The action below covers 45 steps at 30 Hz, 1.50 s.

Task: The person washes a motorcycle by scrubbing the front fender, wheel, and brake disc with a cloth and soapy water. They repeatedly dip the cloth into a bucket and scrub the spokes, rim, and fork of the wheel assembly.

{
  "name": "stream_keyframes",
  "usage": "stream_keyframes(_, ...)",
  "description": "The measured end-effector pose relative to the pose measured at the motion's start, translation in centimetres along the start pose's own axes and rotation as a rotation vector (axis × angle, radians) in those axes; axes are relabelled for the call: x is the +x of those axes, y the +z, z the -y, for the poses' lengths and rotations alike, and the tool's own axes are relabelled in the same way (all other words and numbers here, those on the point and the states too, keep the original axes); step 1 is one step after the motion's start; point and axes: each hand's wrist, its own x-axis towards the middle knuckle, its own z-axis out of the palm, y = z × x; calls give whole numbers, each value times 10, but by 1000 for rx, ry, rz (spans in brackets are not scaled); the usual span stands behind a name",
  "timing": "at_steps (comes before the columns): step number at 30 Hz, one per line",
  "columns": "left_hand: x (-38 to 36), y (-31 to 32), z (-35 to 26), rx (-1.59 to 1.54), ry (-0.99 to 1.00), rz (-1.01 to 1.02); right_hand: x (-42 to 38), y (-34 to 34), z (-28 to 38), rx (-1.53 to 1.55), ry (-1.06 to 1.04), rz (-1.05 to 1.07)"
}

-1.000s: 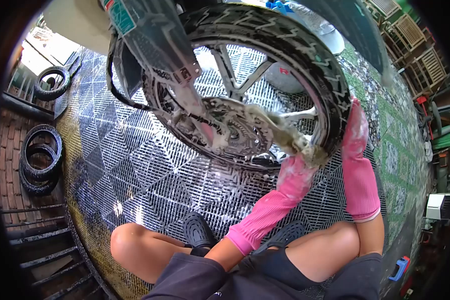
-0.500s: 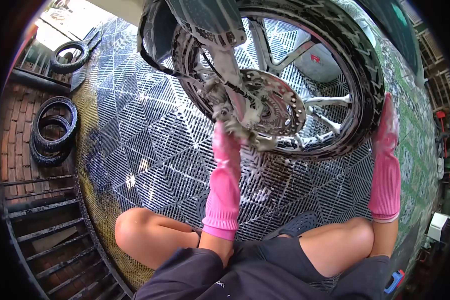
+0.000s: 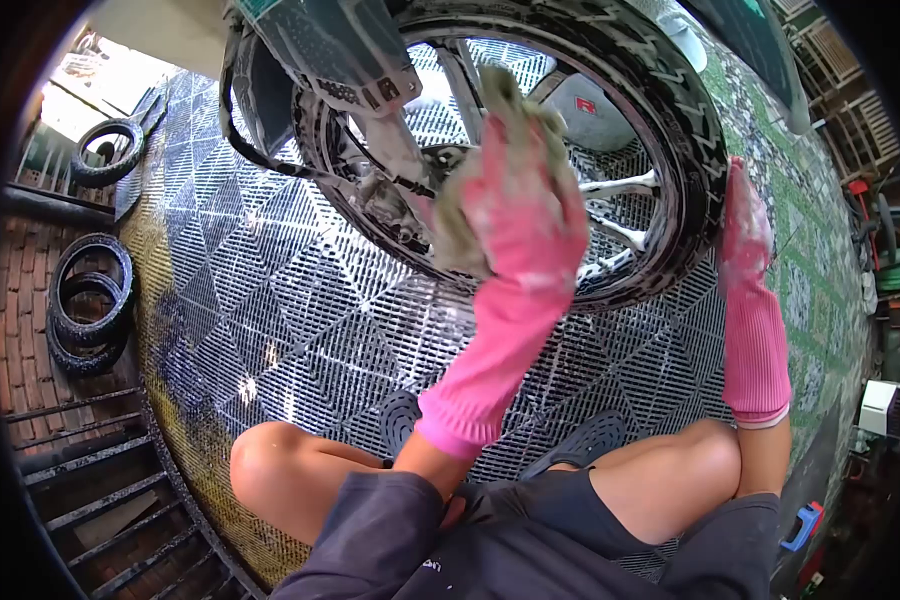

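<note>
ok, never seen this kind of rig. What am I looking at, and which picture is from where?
No machine here: it's a person in pink gloves. All the pictures come from one camera worn on the head, looking forward and down, hence the knees and shoes at the bottom.

In the latest one, the left hand holds a foamy, greenish-brown cloth or sponge (can't tell which) in front of a spoked wheel, apparently a motorbike's. The right hand is at the outer edge of its tyre, fingers straight. Foam streaks the wheel and tyre.

Below is a slatted floor mat. At the picture's left lie two stacked tyres, with another tyre farther off.
</note>
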Motion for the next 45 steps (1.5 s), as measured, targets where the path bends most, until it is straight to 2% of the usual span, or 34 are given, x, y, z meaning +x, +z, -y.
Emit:
stream_keyframes(2, 33, -19, -4, 229, 160, -60, 3, 3, 0, 6, 0, 2)
stream_keyframes(4, 31, -20, 3, 346, 248, -91, 6, 6, -1, 8, -3, -2)
stream_keyframes(7, -22, 1, 32, 299, 333, -37, 7, 6, 1, -16, -29, -11)
stream_keyframes(8, -39, 5, 30, 140, 306, -26, 5, 6, 4, -53, -56, -17)
stream_keyframes(10, -75, 9, 21, -178, 242, 7, 2, 4, 14, -292, -304, -50)
stream_keyframes(12, -86, 3, -2, -169, 78, 65, -2, 4, 40, -612, -811, -26)
stream_keyframes(13, -69, -4, -24, -171, 76, 60, -8, 6, 58, -643, -943, 56)
stream_keyframes(14, -46, -14, -48, -216, -196, 251, -17, 12, 75, -657, -1015, 154)
stream_keyframes(15, -23, -24, -63, -136, -292, 353, -34, 20, 90, -544, -791, 234)
stream_keyframes(16, 1, -34, -79, -48, -379, 464, -42, 31, 104, -707, -836, 330)
stream_keyframes(17, 29, -43, -90, 161, -281, 485, -47, 41, 114, -873, -877, 422)
stream_keyframes(19, 100, -67, -144, 476, -575, 977, -50, 66, 99, -845, -739, 524)
stream_keyframes(20, 108, -83, -157, 465, -551, 984, -53, 79, 90, -831, -663, 551)
stream_keyframes(21, 108, -100, -170, 327, -504, 870, -58, 91, 87, -825, -566, 536)
stream_keyframes(22, 104, -114, -181, 162, -447, 769, -61, 104, 88, -811, -199, 644)
stream_keyframes(23, 99, -123, -190, -42, -381, 694, -60, 113, 86, -768, -71, 678)
stream_keyframes(24, 100, -125, -192, -285, -320, 645, -57, 121, 84, -690, -44, 728)
stream_keyframes(25, 117, -130, -176, 284, -7, 770, -54, 121, 84, -605, -22, 759)
stream_keyframes(27, 147, -134, -133, 624, 334, 725, -49, 119, 97, -418, 82, 777)
stream_keyframes(28, 153, -133, -116, 540, 401, 703, -32, 146, 58, -727, -121, 786)
stream_keyframes(30, 158, -133, -94, 433, 499, 667, -29, 127, 76, -541, -127, 782)
stream_keyframes(31, 154, -132, -105, 407, 668, 629, -29, 121, 78, -401, -121, 757)
stream_keyframes(32, 156, -130, -95, 450, 725, 626, -29, 117, 80, -254, -127, 721)
stream_keyframes(33, 158, -127, -87, 500, 774, 623, -37, 111, 103, 24, -21, 747)
stream_keyframes(34, 162, -129, -81, 575, 797, 636, -30, 126, 94, 17, -32, 752)
stream_keyframes(35, 164, -131, -78, 573, 796, 623, -22, 154, 72, -138, -223, 635)
stream_keyframes(37, 167, -133, -79, 557, 789, 557, -20, 183, 65, -294, -415, 512)
stream_keyframes(39, 171, -133, -79, 619, 830, 516, -20, 209, 97, -438, -276, 626)
stream_keyframes(41, 177, -134, -79, 682, 872, 484, -43, 156, 120, -144, -140, 691)
stream_keyframes(42, 179, -135, -78, 695, 897, 438, -47, 132, 147, -374, 13, 797)
stream_keyframes(44, 181, -134, -74, 726, 937, 354, -46, 118, 163, -608, 173, 880)
stream_keyframes(45, 180, -132, -72, 721, 942, 350, -43, 118, 160, -607, 171, 898)
